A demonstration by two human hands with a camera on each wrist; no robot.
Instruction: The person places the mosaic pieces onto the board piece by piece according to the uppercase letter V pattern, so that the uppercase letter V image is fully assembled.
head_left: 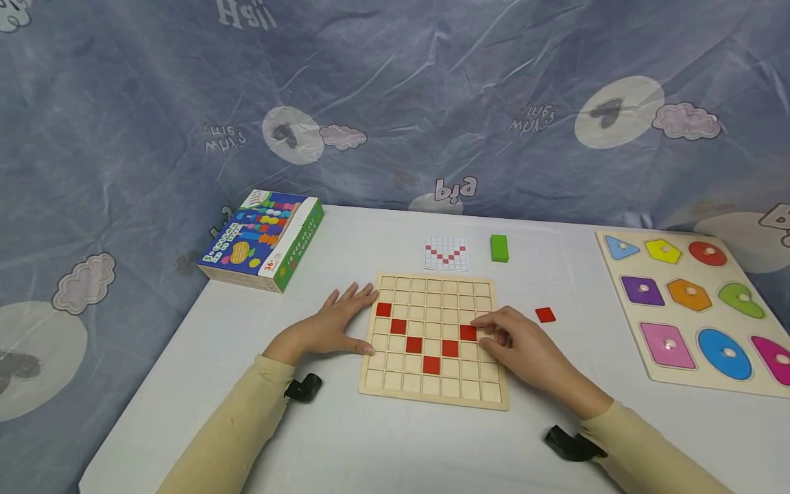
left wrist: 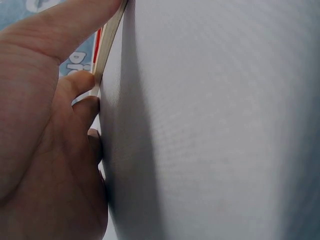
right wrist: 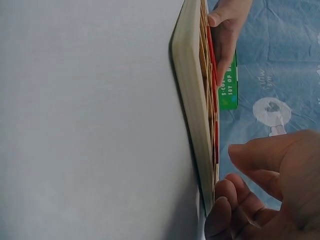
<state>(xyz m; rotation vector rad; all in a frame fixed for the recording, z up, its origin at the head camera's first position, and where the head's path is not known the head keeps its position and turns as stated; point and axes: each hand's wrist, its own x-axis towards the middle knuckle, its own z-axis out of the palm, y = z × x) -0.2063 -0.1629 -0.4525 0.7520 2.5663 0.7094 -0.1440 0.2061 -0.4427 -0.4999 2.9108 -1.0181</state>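
Observation:
A wooden grid board (head_left: 395, 385) lies flat on the table with several red square tiles in its cells, forming a V shape with a longer left arm. My left hand (head_left: 333, 322) has its fingers spread, thumb and fingertips against the board's left edge. At the right side, the index fingertip of my right hand (head_left: 518, 343) is at the rightmost red tile (head_left: 467, 333), which lies in its cell; the thumb sits just below it, apart from the index. In the right wrist view the other fingers are bent near the board's edge (right wrist: 192, 95). A loose red tile (head_left: 546, 315) lies right of the board.
Behind the board are a small pattern card (head_left: 446, 253) with a red V and a green block (head_left: 499, 248). A toy box (head_left: 265, 240) stands at the back left. A shape puzzle board (head_left: 666, 307) with knobbed pieces lies at the right.

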